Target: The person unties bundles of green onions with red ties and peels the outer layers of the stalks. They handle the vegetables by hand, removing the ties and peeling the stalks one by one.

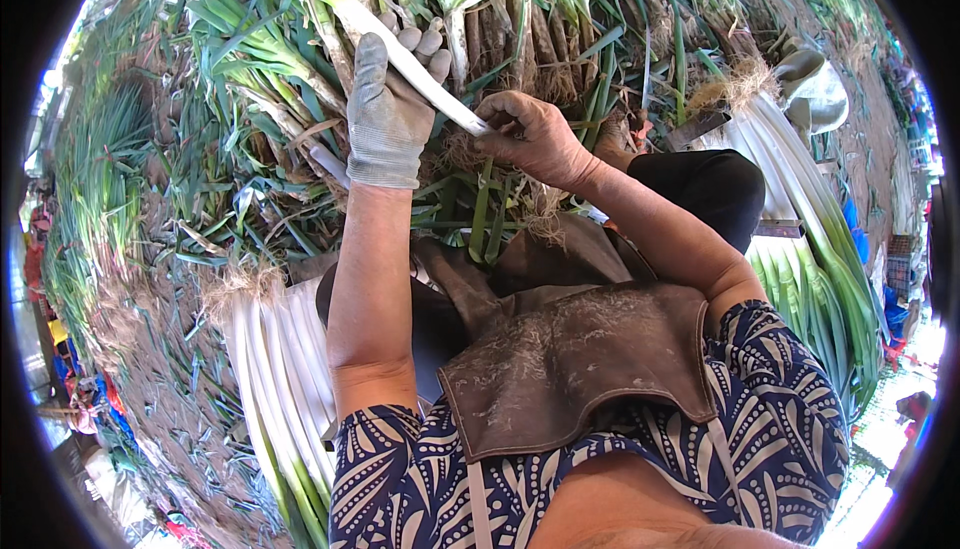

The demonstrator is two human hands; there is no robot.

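Observation:
A long spring onion [431, 87] with a smooth white stalk slants across the view in front of me, its green top at the upper left. My left hand [390, 113], in a grey-white knitted work glove, supports the stalk, thumb on the near side and fingers behind. At the lower end, the bare fingers of my right hand [536, 136] pinch the root tip. The fingertips partly hide that end. Just beyond both hands lie unpeeled spring onions [540, 31] with brown, dirty stalks and roots.
Peeled white spring onions lie stacked at my left [266, 354] and at my right [787, 166], beside metal supports. A brown apron [577, 361] with root fibres on it covers my lap. A pale cloth [821, 95] lies at the right. Leaf scraps litter the ground [161, 399].

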